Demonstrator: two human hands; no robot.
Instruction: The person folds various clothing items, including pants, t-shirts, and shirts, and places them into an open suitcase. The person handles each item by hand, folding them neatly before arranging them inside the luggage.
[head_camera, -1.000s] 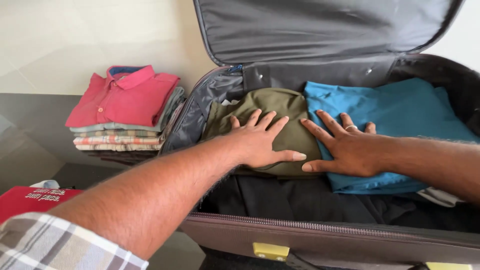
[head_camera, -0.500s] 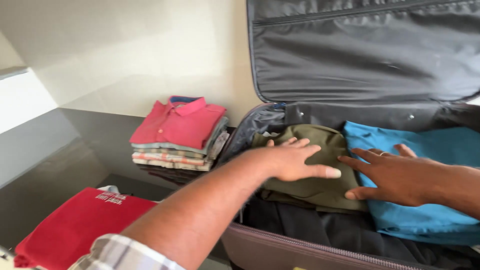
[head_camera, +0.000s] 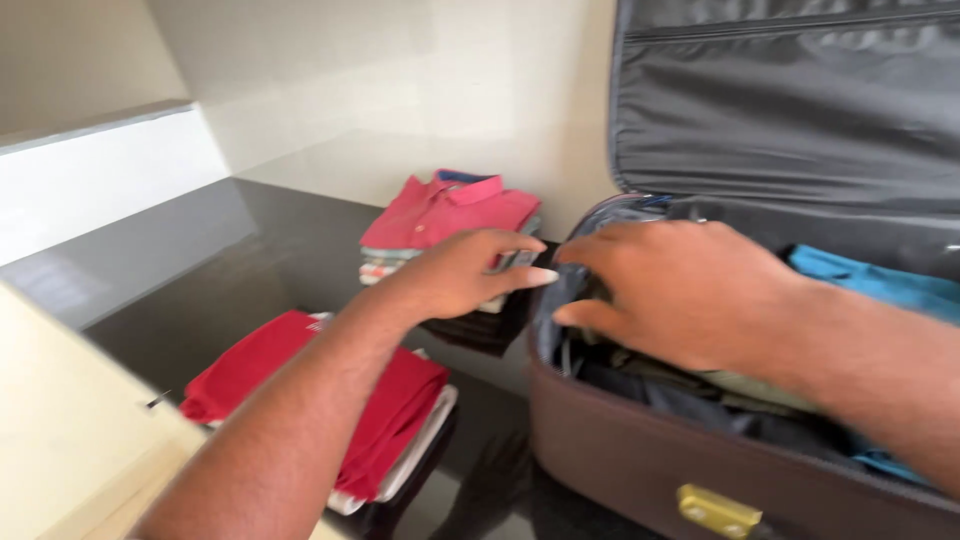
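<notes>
An open dark suitcase (head_camera: 640, 455) lies at the right, its grey lid (head_camera: 790, 100) standing upright. Inside it I see a blue folded garment (head_camera: 880, 285) and a strip of an olive one (head_camera: 750, 388) on dark clothes. My left hand (head_camera: 460, 272) reaches left, fingers apart and empty, just in front of a stack of folded shirts topped by a pink-red polo (head_camera: 450, 205). My right hand (head_camera: 670, 290) hovers over the suitcase's left end, fingers spread, holding nothing.
A red folded garment (head_camera: 390, 410) lies on white ones at the near left of the dark glossy counter (head_camera: 220, 290). A cream wall stands behind. A pale cabinet edge (head_camera: 60, 440) fills the lower left corner. A brass latch (head_camera: 715, 510) sits on the suitcase front.
Both hands have lifted off the olive and blue garments and moved left, the left hand up to the pink-topped stack. The view has swung left as well.
</notes>
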